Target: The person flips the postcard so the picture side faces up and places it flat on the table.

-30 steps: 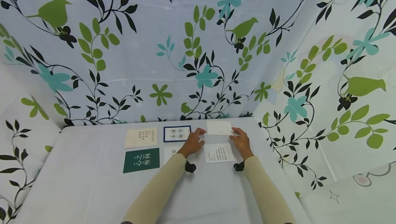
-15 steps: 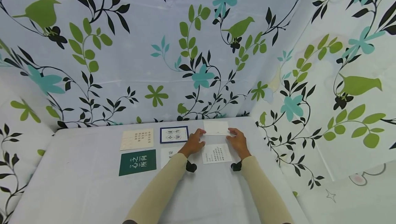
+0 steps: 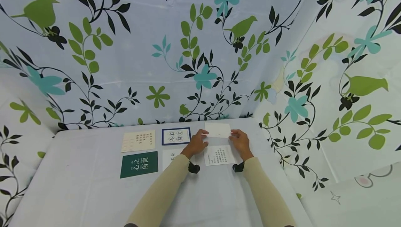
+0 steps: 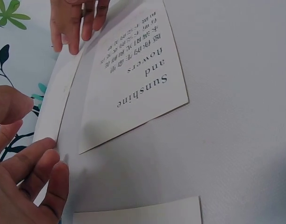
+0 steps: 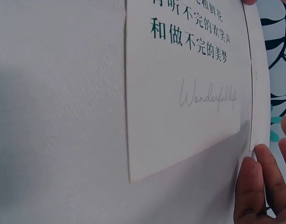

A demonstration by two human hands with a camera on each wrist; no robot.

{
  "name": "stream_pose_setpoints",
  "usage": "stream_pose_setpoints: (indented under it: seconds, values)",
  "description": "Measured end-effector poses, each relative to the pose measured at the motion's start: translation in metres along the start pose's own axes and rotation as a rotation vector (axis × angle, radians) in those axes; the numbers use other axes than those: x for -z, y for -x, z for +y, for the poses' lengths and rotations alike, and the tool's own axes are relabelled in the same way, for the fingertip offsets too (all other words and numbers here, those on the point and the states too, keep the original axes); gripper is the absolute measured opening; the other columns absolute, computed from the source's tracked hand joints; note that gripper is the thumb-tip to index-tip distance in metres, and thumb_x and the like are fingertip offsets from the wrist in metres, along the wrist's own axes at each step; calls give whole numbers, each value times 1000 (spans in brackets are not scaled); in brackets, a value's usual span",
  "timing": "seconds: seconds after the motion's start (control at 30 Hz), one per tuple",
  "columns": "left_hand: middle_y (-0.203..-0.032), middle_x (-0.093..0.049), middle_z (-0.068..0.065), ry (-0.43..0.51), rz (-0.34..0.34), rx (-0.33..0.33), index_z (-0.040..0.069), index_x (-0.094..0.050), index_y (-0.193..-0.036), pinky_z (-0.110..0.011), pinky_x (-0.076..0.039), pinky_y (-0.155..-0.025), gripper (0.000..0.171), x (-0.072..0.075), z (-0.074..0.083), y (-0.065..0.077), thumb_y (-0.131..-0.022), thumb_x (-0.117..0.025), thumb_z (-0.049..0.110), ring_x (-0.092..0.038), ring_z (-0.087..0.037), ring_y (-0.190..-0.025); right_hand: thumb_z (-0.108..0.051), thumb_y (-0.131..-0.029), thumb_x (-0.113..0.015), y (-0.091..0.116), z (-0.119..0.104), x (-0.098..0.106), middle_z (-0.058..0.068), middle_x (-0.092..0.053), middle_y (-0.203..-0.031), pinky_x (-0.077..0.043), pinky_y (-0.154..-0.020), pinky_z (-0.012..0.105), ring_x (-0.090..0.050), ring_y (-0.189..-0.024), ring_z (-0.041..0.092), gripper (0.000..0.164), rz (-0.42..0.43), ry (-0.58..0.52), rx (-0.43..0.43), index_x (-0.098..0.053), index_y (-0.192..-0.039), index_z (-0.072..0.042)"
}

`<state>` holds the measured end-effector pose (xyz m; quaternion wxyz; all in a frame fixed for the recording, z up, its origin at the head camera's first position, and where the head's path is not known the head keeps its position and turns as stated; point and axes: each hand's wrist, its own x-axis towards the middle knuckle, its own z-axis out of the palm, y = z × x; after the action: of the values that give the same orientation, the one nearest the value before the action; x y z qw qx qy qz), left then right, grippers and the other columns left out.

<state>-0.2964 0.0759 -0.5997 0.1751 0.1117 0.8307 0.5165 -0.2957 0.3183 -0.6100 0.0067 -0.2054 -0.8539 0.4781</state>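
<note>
A plain white card (image 3: 217, 129) lies at the back of the table. My left hand (image 3: 197, 142) is at its left end and my right hand (image 3: 241, 143) at its right end. In the left wrist view, relaxed left fingertips (image 4: 50, 143) touch the near edge of that card, the thumb held apart. Fairly straight right fingers (image 5: 270, 175) meet its edge in the right wrist view. Just in front lies a white printed card (image 3: 219, 155), with Chinese lines and "Sunshine and flowers" legible in the left wrist view.
Left of the hands are a cream card (image 3: 138, 141), a blue-bordered card (image 3: 176, 142), a dark green card (image 3: 139, 164) and a white card (image 3: 169, 155) partly hidden by the left arm. A patterned cloth wall (image 3: 134, 70) rises behind the white table (image 3: 78, 185).
The head view has shifted slightly. The plain card has moved a little toward the left hand and nearer the printed card, with both hands staying at its ends.
</note>
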Motion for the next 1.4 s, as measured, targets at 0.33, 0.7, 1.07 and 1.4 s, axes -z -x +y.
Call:
stream_pose_setpoints:
  seconds: [0.33,0.7,1.07,1.4]
  values:
    - [-151,-59,-19,68,32,70,16,-48,-149,-57,-44,-117,46,1,1,1,-105,-62,13,-54,-39,-144,-15,-101,-69,3,-5,0,13,-68,-137,-52,-105,44,-65,-125,30,39,16,-69,-99,-65,-139,-14]
    - [-147,-61,-14,52,46,109,20,-50,-147,-54,-47,-114,44,2,-1,1,-105,-63,17,-57,-35,-140,-16,-102,-69,2,-6,2,14,-71,-129,-54,-99,40,-68,-115,27,31,18,-133,-129,-70,-133,-13]
    - [-140,-65,-13,25,61,86,18,-53,-144,-51,-51,-109,41,3,-1,6,-105,-63,17,-61,-33,-133,-11,-102,-69,4,-7,11,12,-73,-119,-56,-79,29,-65,-96,20,21,26,-218,-121,-77,-122,-10]
    - [-124,-75,-6,18,294,-20,14,-70,-126,-45,-53,-100,27,11,2,10,-101,-68,7,-66,-25,-110,-18,-105,-67,7,-8,22,9,-64,-139,-56,-85,25,-62,-108,24,24,-60,-308,-112,-76,-127,-16]
